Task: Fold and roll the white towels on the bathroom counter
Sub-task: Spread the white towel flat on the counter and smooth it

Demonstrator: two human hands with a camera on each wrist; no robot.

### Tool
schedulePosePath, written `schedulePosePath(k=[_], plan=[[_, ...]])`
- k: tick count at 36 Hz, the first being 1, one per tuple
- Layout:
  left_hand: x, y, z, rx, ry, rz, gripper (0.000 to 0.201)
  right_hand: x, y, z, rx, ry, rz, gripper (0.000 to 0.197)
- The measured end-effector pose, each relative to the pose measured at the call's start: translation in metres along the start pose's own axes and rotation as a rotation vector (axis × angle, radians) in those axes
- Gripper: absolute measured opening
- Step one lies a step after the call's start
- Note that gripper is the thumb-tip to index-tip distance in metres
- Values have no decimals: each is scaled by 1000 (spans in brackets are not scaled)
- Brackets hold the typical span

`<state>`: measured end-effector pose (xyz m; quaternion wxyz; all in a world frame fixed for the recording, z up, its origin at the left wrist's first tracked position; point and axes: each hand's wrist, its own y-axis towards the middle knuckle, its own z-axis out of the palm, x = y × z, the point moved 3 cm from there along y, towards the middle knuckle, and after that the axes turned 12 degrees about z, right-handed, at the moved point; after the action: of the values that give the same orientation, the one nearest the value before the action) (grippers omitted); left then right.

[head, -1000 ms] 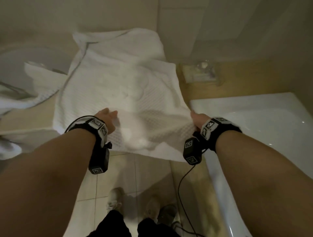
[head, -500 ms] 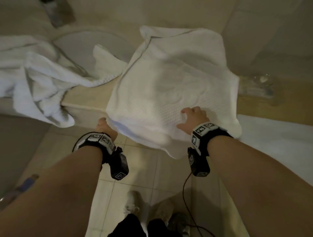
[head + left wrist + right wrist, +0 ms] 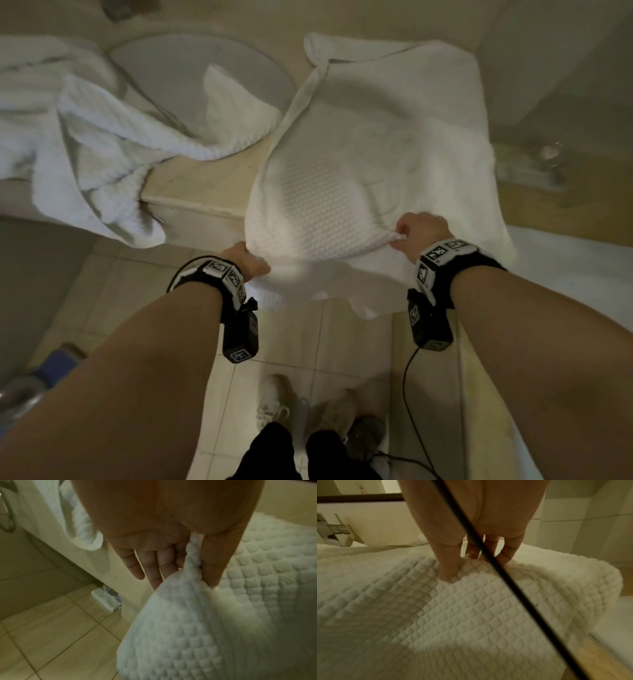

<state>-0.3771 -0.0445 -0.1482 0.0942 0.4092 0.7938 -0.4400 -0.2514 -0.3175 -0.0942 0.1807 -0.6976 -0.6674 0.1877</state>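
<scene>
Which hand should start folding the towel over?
Probably the right hand: it pinches the spread towel over the counter, while the left hand holds the corner hanging off the edge.

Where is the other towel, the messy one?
In the head view the crumpled towel lies at the left, draped over the sink rim and hanging off the counter edge.

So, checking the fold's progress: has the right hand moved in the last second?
Yes. The right hand went left, away from the bathtub rim, onto the towel.
</scene>
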Motion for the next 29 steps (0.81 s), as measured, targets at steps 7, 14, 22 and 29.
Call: schedulePosePath(k=[7, 14, 22, 29], plan=[[-22, -7, -49, -114, 276, 159, 43, 7, -11, -6, 14, 55, 81, 46], [-99, 0, -83, -114, 426, 431, 34, 11, -2, -24, 121, 11, 106, 47], [-169, 47, -67, -9, 519, 504, 39, 18, 39, -40, 135, -138, 94, 43], [-206, 107, -61, -16, 576, 483, 47, 25, 99, -90, 95, -28, 0, 46]])
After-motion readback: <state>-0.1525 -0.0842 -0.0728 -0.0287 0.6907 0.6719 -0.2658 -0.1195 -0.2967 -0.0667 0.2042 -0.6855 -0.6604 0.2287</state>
